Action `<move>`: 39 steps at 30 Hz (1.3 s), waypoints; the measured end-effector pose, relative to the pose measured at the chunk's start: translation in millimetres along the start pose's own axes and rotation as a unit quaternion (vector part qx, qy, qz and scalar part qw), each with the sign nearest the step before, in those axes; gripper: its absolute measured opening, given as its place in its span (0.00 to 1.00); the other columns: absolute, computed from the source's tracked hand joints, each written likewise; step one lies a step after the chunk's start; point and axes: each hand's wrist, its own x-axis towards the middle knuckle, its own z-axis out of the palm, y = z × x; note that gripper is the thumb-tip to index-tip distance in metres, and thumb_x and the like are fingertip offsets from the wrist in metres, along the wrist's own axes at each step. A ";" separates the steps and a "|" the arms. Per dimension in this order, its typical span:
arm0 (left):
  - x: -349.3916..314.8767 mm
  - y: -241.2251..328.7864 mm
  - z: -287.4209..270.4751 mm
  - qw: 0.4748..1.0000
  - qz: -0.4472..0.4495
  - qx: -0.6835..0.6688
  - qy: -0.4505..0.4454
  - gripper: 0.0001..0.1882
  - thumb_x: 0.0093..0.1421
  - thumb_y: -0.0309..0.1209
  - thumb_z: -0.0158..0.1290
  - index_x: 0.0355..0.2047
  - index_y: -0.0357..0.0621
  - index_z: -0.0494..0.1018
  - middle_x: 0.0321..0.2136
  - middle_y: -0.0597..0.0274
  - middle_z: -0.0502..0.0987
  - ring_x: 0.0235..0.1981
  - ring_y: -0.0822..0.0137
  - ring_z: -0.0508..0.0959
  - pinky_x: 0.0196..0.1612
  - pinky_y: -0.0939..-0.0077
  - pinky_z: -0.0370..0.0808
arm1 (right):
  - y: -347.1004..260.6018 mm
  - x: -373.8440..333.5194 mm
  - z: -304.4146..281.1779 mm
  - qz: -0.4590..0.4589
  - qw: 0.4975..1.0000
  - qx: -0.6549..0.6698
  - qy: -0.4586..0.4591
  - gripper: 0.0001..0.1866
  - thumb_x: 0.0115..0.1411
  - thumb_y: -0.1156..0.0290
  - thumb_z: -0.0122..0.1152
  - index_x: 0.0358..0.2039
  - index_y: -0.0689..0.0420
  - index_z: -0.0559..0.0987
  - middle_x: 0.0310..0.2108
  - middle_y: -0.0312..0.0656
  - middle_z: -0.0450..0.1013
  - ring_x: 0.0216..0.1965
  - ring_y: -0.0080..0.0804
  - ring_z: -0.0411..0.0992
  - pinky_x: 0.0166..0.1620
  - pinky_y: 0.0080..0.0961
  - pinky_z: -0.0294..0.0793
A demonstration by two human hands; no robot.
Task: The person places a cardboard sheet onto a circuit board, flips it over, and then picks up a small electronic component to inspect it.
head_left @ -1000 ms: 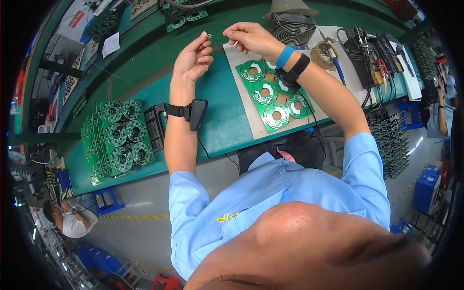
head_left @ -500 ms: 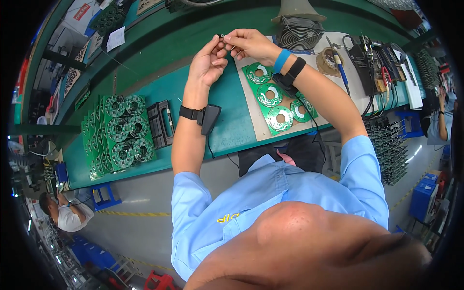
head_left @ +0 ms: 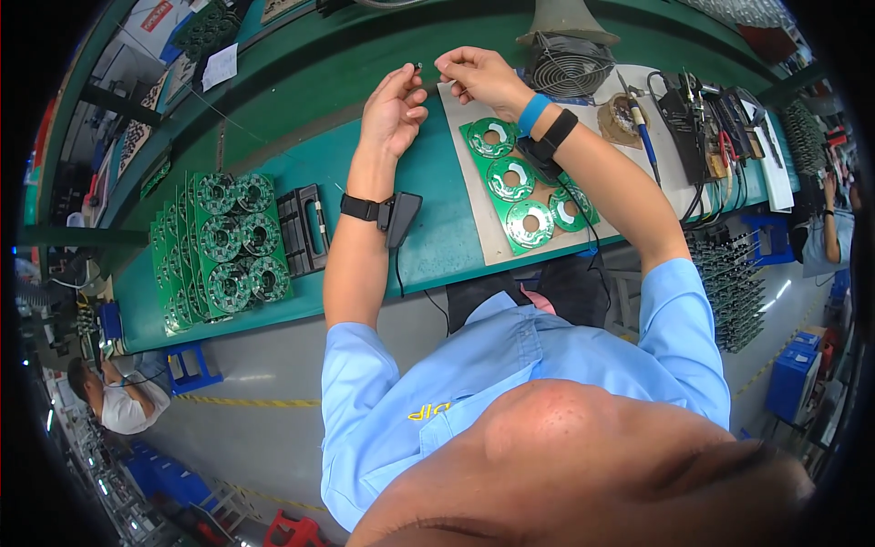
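Factory floor spreads around your green bench [head_left: 424, 242].
A dark fan [head_left: 571, 68] with a round grille stands at its far side; to your left, a co-worker [head_left: 130, 407] in white shows near a blue stool [head_left: 194, 366] and striped floor tape [head_left: 246, 402], a red stool [head_left: 293, 530] lower in view.

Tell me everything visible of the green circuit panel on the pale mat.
The green circuit panel lies flat on the pale mat, slanted in the picture, near the front of the bench. It looks rigid: at least four round sections in two columns, pale patches around central holes that show brown. The right forearm and black wrist device hide part. Neither the left hand nor right hand touches it.
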 end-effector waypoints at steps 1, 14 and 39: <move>0.1 -1.2 1.0 1.000 0.018 0.011 0.016 0.08 0.64 0.34 0.57 0.35 0.44 0.75 0.28 0.70 0.74 0.24 0.76 0.71 0.19 0.86 0.61 | 1.8 1.1 0.0 -0.026 1.000 -0.013 0.011 0.13 0.64 0.64 0.61 0.44 0.59 0.79 0.32 0.34 0.76 0.29 0.19 0.72 0.33 0.19 0.75; -3.7 -4.5 9.2 0.999 0.046 -0.005 0.014 0.06 0.65 0.32 0.56 0.37 0.43 0.74 0.28 0.69 0.73 0.23 0.77 0.70 0.19 0.86 0.61 | -11.1 -13.7 15.6 -0.274 0.921 -0.252 0.110 0.17 0.62 0.65 0.61 0.50 0.54 0.80 0.37 0.42 0.79 0.34 0.31 0.78 0.41 0.25 0.77; -1.8 -4.9 8.0 0.999 0.030 -0.034 -0.021 0.06 0.65 0.31 0.56 0.38 0.43 0.74 0.29 0.68 0.74 0.25 0.77 0.70 0.18 0.87 0.61 | -12.8 -1.2 8.8 0.079 0.978 0.193 -0.018 0.12 0.66 0.64 0.59 0.44 0.58 0.78 0.34 0.33 0.75 0.32 0.18 0.72 0.36 0.18 0.76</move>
